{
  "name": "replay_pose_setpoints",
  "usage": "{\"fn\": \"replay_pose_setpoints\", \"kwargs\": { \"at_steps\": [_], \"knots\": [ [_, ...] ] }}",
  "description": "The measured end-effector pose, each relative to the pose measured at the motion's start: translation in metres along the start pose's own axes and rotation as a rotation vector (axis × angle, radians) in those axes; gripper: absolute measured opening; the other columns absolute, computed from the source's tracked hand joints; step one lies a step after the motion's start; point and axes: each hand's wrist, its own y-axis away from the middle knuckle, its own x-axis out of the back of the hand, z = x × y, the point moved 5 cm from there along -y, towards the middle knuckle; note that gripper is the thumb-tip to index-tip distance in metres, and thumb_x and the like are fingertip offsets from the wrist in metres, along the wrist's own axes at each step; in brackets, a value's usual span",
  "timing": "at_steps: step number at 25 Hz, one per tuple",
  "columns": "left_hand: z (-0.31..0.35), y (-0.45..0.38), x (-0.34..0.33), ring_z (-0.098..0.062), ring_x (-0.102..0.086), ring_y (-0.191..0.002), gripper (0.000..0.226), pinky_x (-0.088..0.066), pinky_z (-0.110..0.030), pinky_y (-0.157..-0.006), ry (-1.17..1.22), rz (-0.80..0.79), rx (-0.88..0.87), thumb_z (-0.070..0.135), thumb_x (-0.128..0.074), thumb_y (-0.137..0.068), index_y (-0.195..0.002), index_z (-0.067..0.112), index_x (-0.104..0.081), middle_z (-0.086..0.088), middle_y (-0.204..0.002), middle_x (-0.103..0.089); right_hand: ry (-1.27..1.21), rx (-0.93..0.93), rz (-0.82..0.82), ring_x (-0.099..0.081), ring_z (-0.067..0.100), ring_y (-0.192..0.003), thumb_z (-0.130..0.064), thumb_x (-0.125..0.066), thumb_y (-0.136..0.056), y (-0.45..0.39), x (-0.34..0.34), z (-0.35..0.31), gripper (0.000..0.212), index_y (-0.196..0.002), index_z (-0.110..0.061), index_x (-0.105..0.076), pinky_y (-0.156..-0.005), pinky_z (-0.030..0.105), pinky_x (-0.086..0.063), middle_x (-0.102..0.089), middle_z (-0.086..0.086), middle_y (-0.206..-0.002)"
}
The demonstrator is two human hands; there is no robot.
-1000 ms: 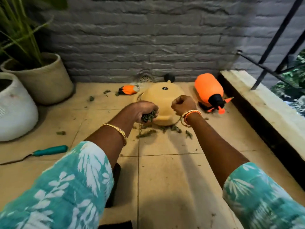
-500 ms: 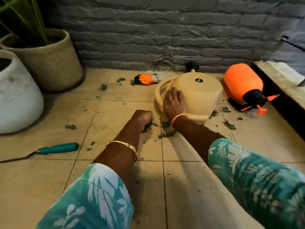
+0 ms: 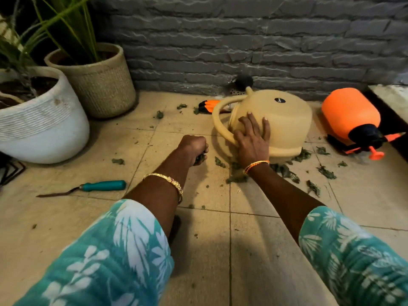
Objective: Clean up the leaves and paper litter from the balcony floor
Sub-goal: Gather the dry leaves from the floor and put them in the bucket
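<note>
A clump of leaves [image 3: 199, 157] is clenched in the left hand [image 3: 192, 147], while the right hand [image 3: 251, 138], fingers spread flat, is pressed on the tipped watering can [image 3: 278, 120]. The can is best shifted aside gently so that the leaf litter [image 3: 284, 171] strewn on the floor [image 3: 220, 239] around its rim is exposed for gathering.

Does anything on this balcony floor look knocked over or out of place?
Yes. The tan watering can lies tipped, the right hand flat against it, and the orange sprayer lies on its side by the ledge. Leaf scraps litter the tiles; the left hand grips a clump.
</note>
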Motion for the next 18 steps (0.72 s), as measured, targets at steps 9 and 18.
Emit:
{"fn": "replay_pose_setpoints", "kwargs": {
  "at_steps": [9,18],
  "knots": [
    [0.009,0.012,0.058,-0.026,-0.062,-0.092,0.034,-0.051,-0.03,-0.078,0.143,0.516,-0.144,0.03,-0.055,-0.092,-0.115,0.005,-0.062,-0.008,-0.105,-0.067,-0.107,0.376,0.042,-0.042,0.025,-0.132,-0.028,-0.075,-0.068,-0.001,-0.005,-0.133,0.048,-0.115,-0.026,-0.066,-0.112,0.048,-0.007,-0.052,0.009,-0.137],
    [-0.013,-0.02,0.085,-0.03,-0.064,-0.1,0.034,-0.052,-0.034,-0.086,0.195,0.595,-0.122,0.03,-0.056,-0.09,-0.113,0.006,-0.064,-0.01,-0.11,-0.068,-0.31,0.369,0.007,-0.03,0.03,-0.138,-0.026,-0.07,-0.062,0.01,-0.006,-0.151,0.064,-0.122,-0.011,-0.054,-0.113,0.052,-0.008,-0.038,0.02,-0.144]
  ]
}}
